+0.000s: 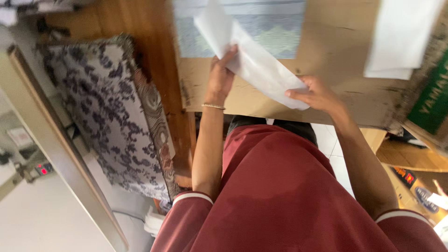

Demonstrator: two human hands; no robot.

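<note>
Over a cardboard-covered table (pixel 336 37), seen from a head-worn camera looking down past a maroon shirt (pixel 280 196), a person holds a white sheet of paper (pixel 252 60) between both hands. The left hand (pixel 220 77), a thin bracelet (pixel 213 106) at its wrist, grips the sheet near its middle edge, thumb on top and fingers (pixel 227 55) curled behind it. The right hand (pixel 317 95) pinches the sheet's near corner, fingers closed on the paper with the thumb pressed flat over it. The sheet's long axis runs on a diagonal, from the far upper left down toward the right hand, and it appears lifted slightly clear of the cardboard rather than lying flat. Both hands touch it, the right at the nearer end, the left farther up its length. Beneath the far end lies a pale blue patterned cloth (pixel 275 32); another white sheet (pixel 401 37) rests well apart at the table's right. A patterned grey cushion (pixel 112 116) sits beside the wooden table edge at left, with folded cartons (pixel 410 156) at lower right.
</note>
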